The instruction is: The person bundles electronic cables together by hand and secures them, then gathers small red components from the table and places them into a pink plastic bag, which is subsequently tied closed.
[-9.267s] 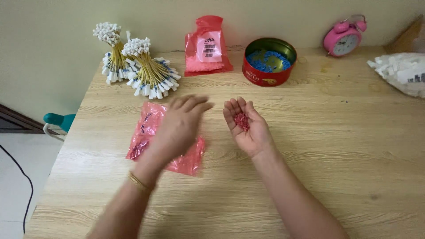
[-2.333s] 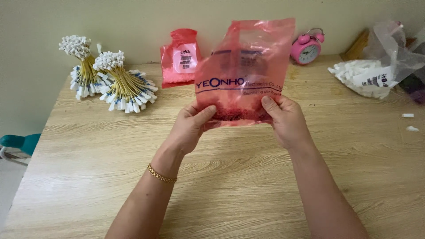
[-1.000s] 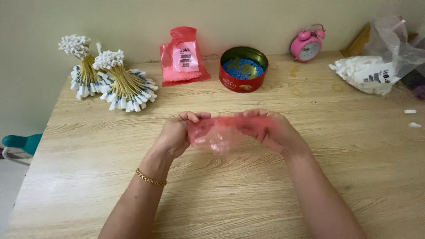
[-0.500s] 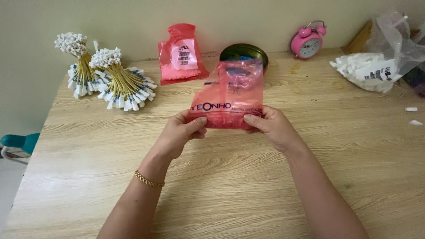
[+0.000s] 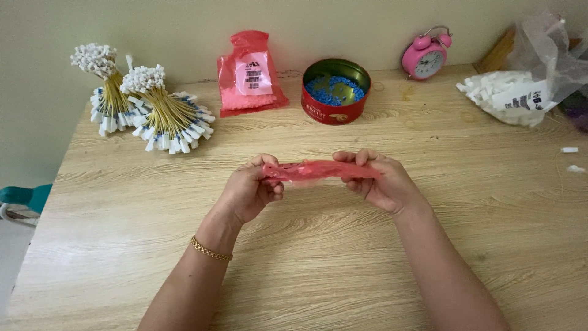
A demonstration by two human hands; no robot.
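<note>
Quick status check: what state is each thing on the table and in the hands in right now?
Red plastic bag: bunched flat, stretched between both hands.
Left hand: closed on the bag's left end.
Right hand: closed on its right end.
Red round tin: open, blue pieces inside.
Second red bag: leaning against the wall.
Clear bag of white pieces: open.
Two tied bundles of tagged ties: lying splayed.

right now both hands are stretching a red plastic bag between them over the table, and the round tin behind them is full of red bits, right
Not quite. The head view shows the left hand and right hand holding the red plastic bag stretched between them over the wooden table, but the round red tin behind them holds blue bits, not red ones.
</note>
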